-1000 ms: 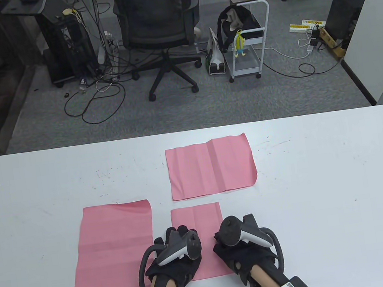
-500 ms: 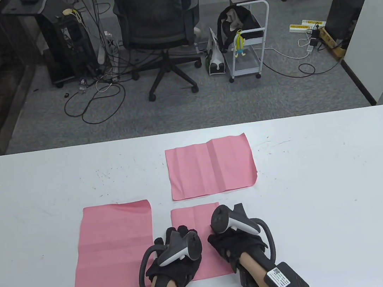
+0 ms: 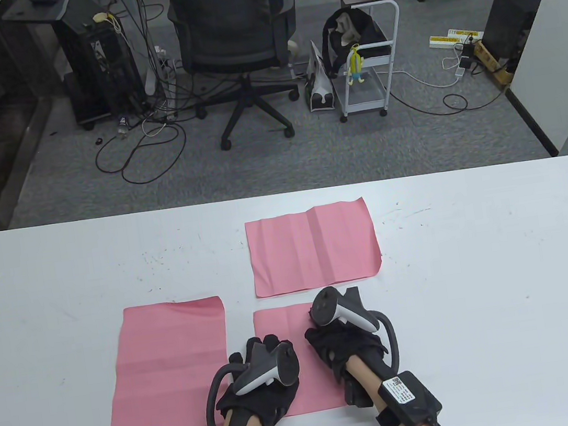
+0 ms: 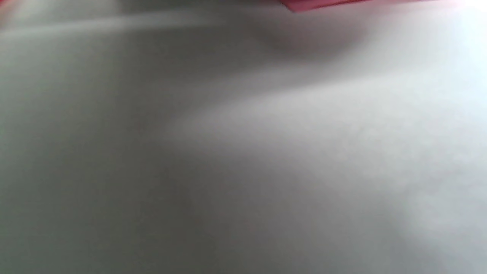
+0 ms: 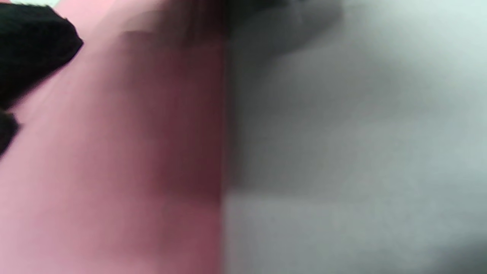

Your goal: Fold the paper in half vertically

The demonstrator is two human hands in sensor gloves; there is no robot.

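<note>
Left hand [image 3: 258, 385]: palm down on the near left part of the folded pink paper [image 3: 285, 329], gloved fingers [image 3: 260, 344] extended forward and slightly apart, lying flat on the sheet. Right hand [image 3: 348, 349]: over the right edge of the same sheet, tracker [image 3: 338, 314] raised and tilted toward the far side; whether its fingers are spread or curled cannot be told, since the tracker and the back of the glove hide them in the table view. In the right wrist view a dark glove tip [image 5: 34, 42] rests at the upper left on the pink paper [image 5: 114, 152], whose straight right edge meets the white table [image 5: 342, 152]; the view is blurred. The left wrist view shows only blurred table surface with a strip of pink at its top edge.

The folded sheet is narrow and upright, lying near the front edge of the table [image 3: 483, 275], centred between the two hands. Just to its left lies a larger unfolded pink sheet [image 3: 169, 372], apart from it by a strip of table. Just beyond it lies a creased pink sheet [image 3: 312, 246], wider than tall, not touching it.

Beyond the table: an office chair [image 3: 235, 35] and a white trolley [image 3: 368, 63] on grey carpet.
</note>
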